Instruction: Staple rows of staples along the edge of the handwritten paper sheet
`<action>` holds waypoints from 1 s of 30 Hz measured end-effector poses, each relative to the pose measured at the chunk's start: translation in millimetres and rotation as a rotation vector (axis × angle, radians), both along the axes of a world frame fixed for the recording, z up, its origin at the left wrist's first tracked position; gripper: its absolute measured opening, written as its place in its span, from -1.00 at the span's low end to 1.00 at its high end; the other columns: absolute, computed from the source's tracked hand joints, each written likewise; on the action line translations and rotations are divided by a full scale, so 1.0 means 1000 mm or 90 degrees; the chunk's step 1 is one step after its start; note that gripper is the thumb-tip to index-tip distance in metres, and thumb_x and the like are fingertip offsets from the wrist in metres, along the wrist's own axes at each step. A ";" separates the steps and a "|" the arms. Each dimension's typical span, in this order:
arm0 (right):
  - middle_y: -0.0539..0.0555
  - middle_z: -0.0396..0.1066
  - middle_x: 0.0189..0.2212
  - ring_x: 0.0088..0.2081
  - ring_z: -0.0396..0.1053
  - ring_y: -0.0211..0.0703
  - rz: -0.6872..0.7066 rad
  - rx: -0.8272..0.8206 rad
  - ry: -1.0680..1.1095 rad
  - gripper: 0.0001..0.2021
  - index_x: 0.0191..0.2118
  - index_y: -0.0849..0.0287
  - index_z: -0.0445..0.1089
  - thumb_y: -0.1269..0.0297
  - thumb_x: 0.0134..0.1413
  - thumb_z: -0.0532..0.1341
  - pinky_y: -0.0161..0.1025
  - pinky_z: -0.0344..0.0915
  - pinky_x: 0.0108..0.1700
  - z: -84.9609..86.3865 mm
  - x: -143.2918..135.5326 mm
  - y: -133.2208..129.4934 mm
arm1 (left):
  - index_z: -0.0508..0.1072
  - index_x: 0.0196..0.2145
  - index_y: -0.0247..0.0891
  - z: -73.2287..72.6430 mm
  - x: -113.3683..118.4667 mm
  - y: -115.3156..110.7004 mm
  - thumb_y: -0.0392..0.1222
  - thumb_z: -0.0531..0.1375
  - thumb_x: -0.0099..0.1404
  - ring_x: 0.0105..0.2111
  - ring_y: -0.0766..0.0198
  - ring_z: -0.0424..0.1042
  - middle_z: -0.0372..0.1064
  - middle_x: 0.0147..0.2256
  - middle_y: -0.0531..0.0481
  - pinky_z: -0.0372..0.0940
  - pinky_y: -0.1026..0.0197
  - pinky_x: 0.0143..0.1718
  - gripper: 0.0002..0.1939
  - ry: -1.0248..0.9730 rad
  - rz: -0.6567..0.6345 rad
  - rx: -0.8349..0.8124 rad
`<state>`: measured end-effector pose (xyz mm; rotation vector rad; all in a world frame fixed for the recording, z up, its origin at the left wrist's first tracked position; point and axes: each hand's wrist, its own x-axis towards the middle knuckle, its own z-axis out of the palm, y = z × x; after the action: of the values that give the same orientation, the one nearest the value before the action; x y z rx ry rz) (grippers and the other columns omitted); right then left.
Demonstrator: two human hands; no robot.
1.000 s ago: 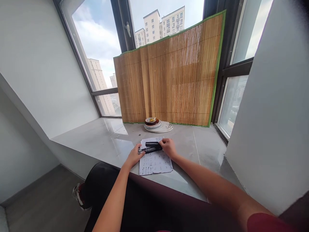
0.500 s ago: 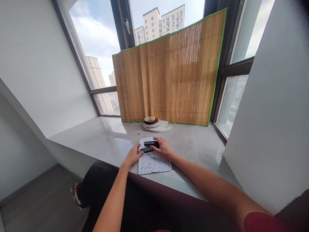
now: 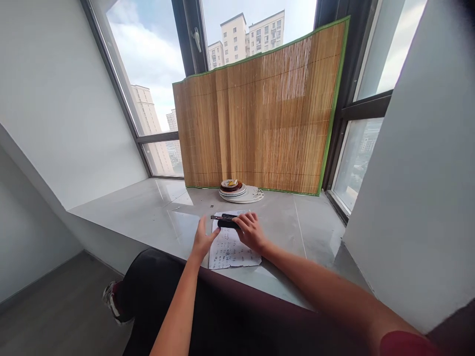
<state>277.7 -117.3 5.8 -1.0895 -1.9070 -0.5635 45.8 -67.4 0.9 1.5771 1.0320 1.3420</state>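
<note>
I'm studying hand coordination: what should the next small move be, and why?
Probably close the left hand on the near end of the black stapler: that hand is spread open beside it, while the right hand grips the other end over the paper.

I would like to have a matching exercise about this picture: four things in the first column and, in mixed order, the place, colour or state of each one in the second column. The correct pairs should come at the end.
Things:
1. black stapler
2. sheet of paper
3. stack of plates
4. bamboo mat

Descriptions:
A. piled up on the grey ledge
B. standing upright by the window, with green edging
C. gripped by the right hand
D. white, with rows of dark writing

Pairs: 1-C, 2-D, 3-A, 4-B
</note>
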 end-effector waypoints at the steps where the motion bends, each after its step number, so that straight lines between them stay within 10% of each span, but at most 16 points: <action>1: 0.15 0.54 -0.17 -0.12 0.31 0.02 0.008 0.009 -0.025 -0.82 0.01 0.11 0.49 0.38 0.42 0.16 -0.02 0.10 0.03 0.001 -0.002 -0.003 | 0.22 0.36 -0.21 0.003 0.001 -0.005 -0.07 0.36 0.28 0.48 -0.17 0.08 0.08 0.46 -0.33 0.07 -0.21 0.48 -0.23 -0.119 -0.034 -0.051; 5: 0.08 0.55 -0.17 -0.10 0.34 -0.06 0.055 0.034 -0.149 -0.69 0.06 0.02 0.48 0.49 0.46 0.06 -0.02 0.06 0.08 0.004 -0.007 -0.014 | 0.33 0.25 -0.42 0.016 -0.004 -0.017 -0.30 0.17 0.22 0.29 -0.07 0.43 0.39 0.24 -0.44 0.35 -0.08 0.35 -0.38 -0.481 -0.162 -0.243; 9: 0.03 0.56 -0.15 -0.10 0.35 -0.11 0.124 0.049 -0.233 -0.72 0.10 -0.04 0.45 0.42 0.50 0.08 -0.06 0.08 0.06 0.005 -0.006 -0.019 | 0.36 0.24 -0.50 0.021 -0.010 -0.020 -0.36 0.12 0.27 0.20 -0.04 0.52 0.50 0.11 -0.44 0.50 -0.05 0.22 -0.43 -0.579 -0.160 -0.317; 24: 0.06 0.52 -0.15 -0.07 0.39 0.00 -0.030 -0.230 0.277 -0.82 -0.14 0.10 0.45 0.43 0.16 0.37 -0.11 0.12 -0.04 -0.007 0.000 0.019 | 0.43 -0.04 -0.32 0.006 -0.007 -0.016 -0.44 0.10 0.57 -0.09 0.17 0.66 0.59 -0.13 -0.24 0.43 -0.02 0.27 -0.85 -0.431 0.085 -0.163; 30: 0.15 0.51 -0.03 0.02 0.38 0.11 -0.034 -0.206 0.246 -0.75 -0.03 0.08 0.47 0.23 0.21 0.41 -0.03 0.19 0.00 0.000 -0.005 0.011 | 0.31 0.02 -0.20 0.022 0.002 -0.031 -0.09 0.26 0.54 -0.34 0.24 0.63 0.62 -0.09 -0.20 0.57 0.17 -0.22 -0.76 -0.292 0.021 -0.119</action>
<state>272.8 -106.2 5.8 -1.3476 -1.6624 -0.0597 47.4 -98.1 23.3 1.0510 0.8678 1.4906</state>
